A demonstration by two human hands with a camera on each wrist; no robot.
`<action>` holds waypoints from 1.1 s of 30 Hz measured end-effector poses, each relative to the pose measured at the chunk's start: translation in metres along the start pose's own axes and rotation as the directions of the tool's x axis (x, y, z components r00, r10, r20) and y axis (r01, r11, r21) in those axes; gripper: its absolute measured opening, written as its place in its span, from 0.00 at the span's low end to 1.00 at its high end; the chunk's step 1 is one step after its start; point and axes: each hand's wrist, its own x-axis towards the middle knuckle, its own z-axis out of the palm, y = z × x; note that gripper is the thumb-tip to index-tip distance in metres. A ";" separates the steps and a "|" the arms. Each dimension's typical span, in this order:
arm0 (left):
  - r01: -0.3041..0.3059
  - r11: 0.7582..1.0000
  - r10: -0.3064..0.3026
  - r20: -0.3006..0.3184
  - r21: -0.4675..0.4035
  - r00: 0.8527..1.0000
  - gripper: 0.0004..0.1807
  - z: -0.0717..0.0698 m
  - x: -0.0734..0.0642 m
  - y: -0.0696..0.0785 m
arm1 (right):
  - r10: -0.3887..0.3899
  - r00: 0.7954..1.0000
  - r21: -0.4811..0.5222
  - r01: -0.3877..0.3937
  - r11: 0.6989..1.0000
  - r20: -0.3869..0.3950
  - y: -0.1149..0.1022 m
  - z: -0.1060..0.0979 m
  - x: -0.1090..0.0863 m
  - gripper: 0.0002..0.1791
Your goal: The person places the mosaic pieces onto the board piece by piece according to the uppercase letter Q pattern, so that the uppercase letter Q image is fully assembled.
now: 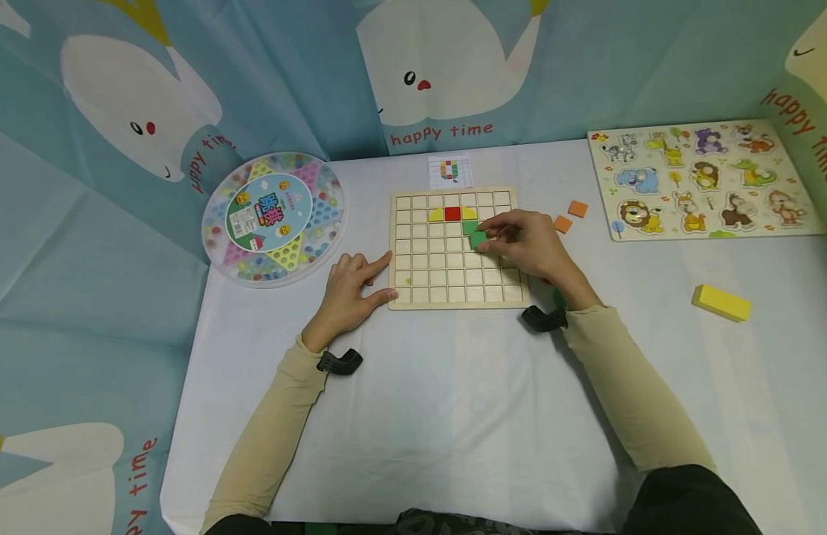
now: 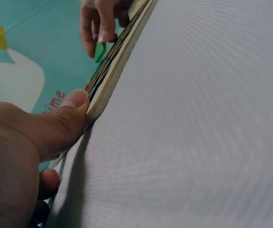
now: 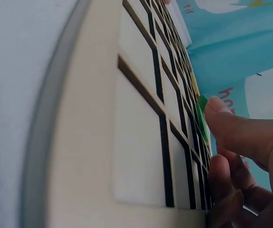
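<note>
A wooden grid board (image 1: 446,306) lies flat on the table. Along its upper rows sit a red square tile (image 1: 452,214) with a yellow tile (image 1: 436,215) on its left and another on its right, and a green tile (image 1: 469,227) below. My right hand (image 1: 530,241) pinches a second green square tile (image 1: 478,240) between thumb and fingers, just over the grid; in the left wrist view this green tile (image 2: 100,51) is tilted. At the board's left side, my left hand (image 1: 349,293) touches the edge with extended index finger and thumb; the thumb (image 2: 74,107) presses near the corner.
A small pattern card (image 1: 449,172) lies behind the board. Orange tiles (image 1: 577,209) are right of it, and a green piece (image 1: 559,299) shows beside my right wrist. A round game box (image 1: 273,279) stands left, an animal puzzle (image 1: 707,182) right, above a yellow block (image 1: 721,303).
</note>
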 end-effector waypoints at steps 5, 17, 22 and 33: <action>0.004 1.000 -0.004 0.004 -0.005 1.000 0.40 -0.001 0.000 0.001 | -0.024 1.000 -0.022 0.024 0.999 0.011 0.000 0.001 0.001 0.16; 0.016 1.000 -0.016 0.009 -0.006 1.000 0.40 -0.001 0.000 0.001 | 0.012 1.000 -0.073 -0.011 0.997 0.020 -0.004 0.004 0.003 0.15; 0.014 1.000 -0.014 0.009 -0.006 1.000 0.40 0.000 -0.001 0.001 | 0.016 0.999 -0.090 -0.013 0.996 0.030 -0.005 0.004 0.003 0.17; 0.011 1.000 -0.010 0.010 -0.006 1.000 0.40 0.000 0.000 0.000 | 0.024 0.999 -0.063 -0.022 0.998 0.025 -0.003 0.004 0.003 0.13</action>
